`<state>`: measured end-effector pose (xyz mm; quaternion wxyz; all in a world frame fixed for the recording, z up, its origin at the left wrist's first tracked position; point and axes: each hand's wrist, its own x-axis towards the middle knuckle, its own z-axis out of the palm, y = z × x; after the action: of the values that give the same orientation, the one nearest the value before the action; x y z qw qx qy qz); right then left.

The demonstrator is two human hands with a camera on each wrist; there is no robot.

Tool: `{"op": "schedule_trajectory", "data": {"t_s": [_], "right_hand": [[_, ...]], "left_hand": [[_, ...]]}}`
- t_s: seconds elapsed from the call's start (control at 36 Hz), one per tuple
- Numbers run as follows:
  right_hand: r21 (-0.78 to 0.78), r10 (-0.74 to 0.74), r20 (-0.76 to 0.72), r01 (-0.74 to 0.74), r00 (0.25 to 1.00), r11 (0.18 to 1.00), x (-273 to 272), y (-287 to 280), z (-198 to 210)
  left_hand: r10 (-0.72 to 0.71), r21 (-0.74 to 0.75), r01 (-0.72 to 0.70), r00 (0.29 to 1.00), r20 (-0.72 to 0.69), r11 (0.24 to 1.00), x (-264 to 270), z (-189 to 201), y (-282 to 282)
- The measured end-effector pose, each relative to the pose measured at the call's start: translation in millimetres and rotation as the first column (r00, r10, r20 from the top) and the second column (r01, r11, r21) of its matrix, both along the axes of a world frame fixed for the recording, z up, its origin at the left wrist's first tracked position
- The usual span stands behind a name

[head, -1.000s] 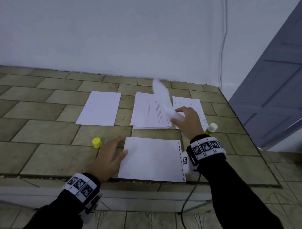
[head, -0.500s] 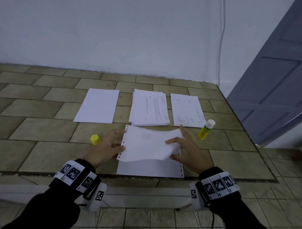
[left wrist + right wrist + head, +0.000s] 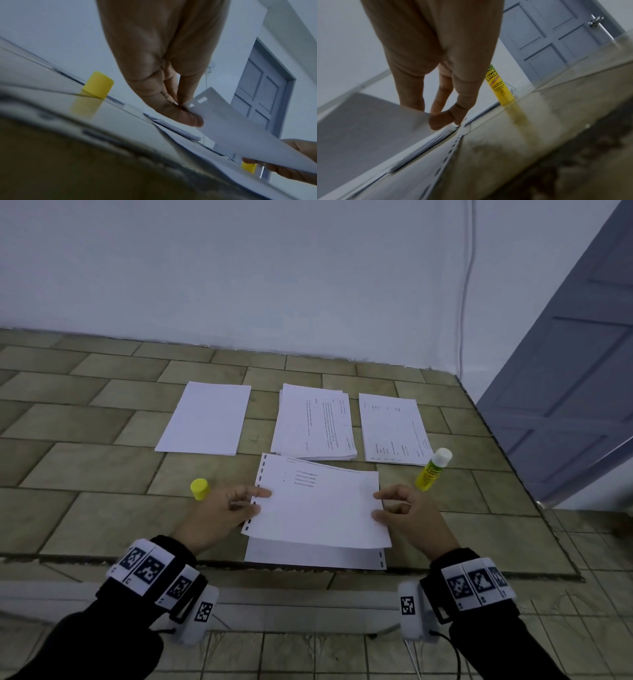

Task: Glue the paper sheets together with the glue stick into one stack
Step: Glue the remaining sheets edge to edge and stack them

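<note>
Two hands, left hand (image 3: 219, 517) and right hand (image 3: 412, 518), each pinching one printed sheet (image 3: 318, 508); three paper piles behind.

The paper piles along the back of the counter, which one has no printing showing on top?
The left pile: its top sheet is blank white. The thick middle pile and the right sheet both show lines of print.

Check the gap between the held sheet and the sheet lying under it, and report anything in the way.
Nothing visible lies between them. The held sheet, pinched by the left hand and right hand, hangs over the bare bottom sheet; the yellow cap and glue stick stand off to either side.
</note>
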<state>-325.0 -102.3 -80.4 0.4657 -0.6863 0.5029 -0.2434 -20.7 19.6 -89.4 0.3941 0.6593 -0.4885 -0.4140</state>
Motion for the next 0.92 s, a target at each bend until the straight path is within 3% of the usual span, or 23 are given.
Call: {"op": "schedule_trajectory", "data": {"t_s": [0.19,0.33,0.47,0.61,0.92], "right_hand": [[-0.010,0.006,-0.078,-0.007,0.997,1.000,1.3,2.5,-3.6],[-0.133,0.026,-0.266,-0.063,0.964,0.989,4.4,7.6,-4.4],[-0.142,0.060,-0.370,-0.120,0.927,0.982,6.8,8.6,-7.7],[-0.132,0.065,-0.349,-0.117,0.935,0.984,6.4,7.0,-13.7],[-0.090,0.107,-0.262,-0.134,0.959,0.987,2.2,5.0,-19.7]], "left_hand": [[-0.007,0.002,0.007,0.999,0.051,1.000,-5.6,-0.9,5.4],[-0.012,-0.017,0.016,0.974,0.226,1.000,-4.8,-11.1,1.0],[-0.053,-0.010,0.060,0.934,0.352,0.998,-4.3,-16.5,-1.2],[-0.070,-0.006,0.080,0.900,0.429,0.997,-3.2,-19.6,-0.1],[-0.053,0.022,0.048,0.904,0.425,0.999,-0.5,-21.0,2.4]]}}
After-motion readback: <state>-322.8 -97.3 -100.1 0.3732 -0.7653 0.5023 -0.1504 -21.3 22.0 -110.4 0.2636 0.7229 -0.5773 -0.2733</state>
